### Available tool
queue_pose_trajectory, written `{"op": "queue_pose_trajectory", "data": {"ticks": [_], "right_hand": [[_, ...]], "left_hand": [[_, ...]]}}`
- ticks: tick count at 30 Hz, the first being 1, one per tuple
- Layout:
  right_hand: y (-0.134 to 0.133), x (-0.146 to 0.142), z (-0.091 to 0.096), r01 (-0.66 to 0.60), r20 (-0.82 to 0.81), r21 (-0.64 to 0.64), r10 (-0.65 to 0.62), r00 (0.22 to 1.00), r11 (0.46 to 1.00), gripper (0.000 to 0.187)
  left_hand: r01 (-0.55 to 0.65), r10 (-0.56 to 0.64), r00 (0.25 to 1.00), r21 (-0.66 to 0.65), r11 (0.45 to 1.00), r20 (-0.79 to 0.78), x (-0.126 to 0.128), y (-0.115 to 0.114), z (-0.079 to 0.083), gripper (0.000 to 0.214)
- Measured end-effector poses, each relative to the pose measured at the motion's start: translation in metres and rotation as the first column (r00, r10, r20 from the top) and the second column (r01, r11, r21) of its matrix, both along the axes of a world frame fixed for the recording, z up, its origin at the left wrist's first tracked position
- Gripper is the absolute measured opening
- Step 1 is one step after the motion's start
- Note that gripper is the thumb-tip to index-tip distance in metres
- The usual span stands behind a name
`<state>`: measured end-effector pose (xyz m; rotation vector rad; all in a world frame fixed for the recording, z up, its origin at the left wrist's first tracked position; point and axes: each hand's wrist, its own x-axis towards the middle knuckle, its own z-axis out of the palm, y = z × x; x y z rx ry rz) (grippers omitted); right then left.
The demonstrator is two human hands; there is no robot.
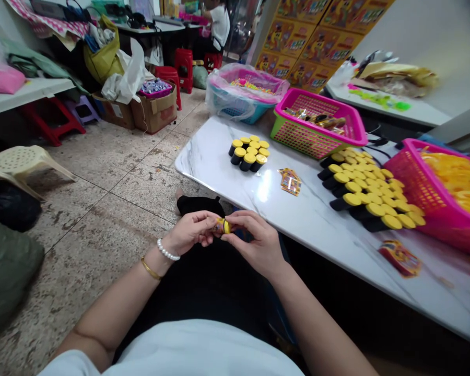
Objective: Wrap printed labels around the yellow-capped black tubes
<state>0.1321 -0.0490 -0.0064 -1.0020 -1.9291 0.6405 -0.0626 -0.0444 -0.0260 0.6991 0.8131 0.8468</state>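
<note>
My left hand point(191, 232) and my right hand point(254, 243) meet over my lap, both pinched round one small tube point(221, 226) with a yellow cap and a coloured label. The tube lies sideways between the fingertips. A pearl bracelet and a gold bangle sit on my left wrist. On the white marble table point(317, 219) to my right stand a small cluster of black tubes with yellow caps point(249, 151) and a larger cluster of the same tubes point(370, 190). Loose printed labels point(290, 181) lie between the clusters, and another label pile point(400, 257) lies near the table's front edge.
A pink and green basket point(317, 122), a pink basket of yellow pieces point(442, 193) and a bag-covered blue tub point(245, 91) stand on the table. A beige stool point(21, 164), red stools, cardboard boxes and bags crowd the speckled floor. A person sits far back.
</note>
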Motion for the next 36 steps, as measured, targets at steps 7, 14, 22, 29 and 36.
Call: {"op": "queue_pose_trajectory", "data": {"ticks": [7,14,22,29,36], "right_hand": [[-0.015,-0.004,-0.013,0.02,-0.214,-0.248,-0.075,0.974,0.969,0.024],[-0.028,0.002,0.0,0.038,-0.207,-0.195,-0.079,0.975,0.98,0.033],[-0.025,-0.008,-0.007,-0.094,-0.444,-0.688,-0.315,0.839,0.72,0.03],[-0.011,0.003,-0.003,-0.281,-0.525,-0.709,-0.217,0.823,0.648,0.039],[-0.008,0.004,-0.002,-0.291,-0.606,-0.682,-0.296,0.738,0.67,0.029]], "left_hand": [[-0.14,0.159,0.984,0.208,0.968,-0.081,0.002,-0.012,0.008,0.036],[-0.015,0.063,0.987,0.308,0.951,-0.146,0.008,-0.016,0.027,0.025],[0.047,0.14,0.944,0.542,0.839,-0.298,0.005,-0.017,0.024,0.023],[-0.037,0.074,0.985,0.228,0.973,-0.158,0.006,-0.006,0.007,0.034],[0.113,-0.106,0.979,-0.033,0.993,0.176,0.017,-0.003,0.008,0.049]]}}
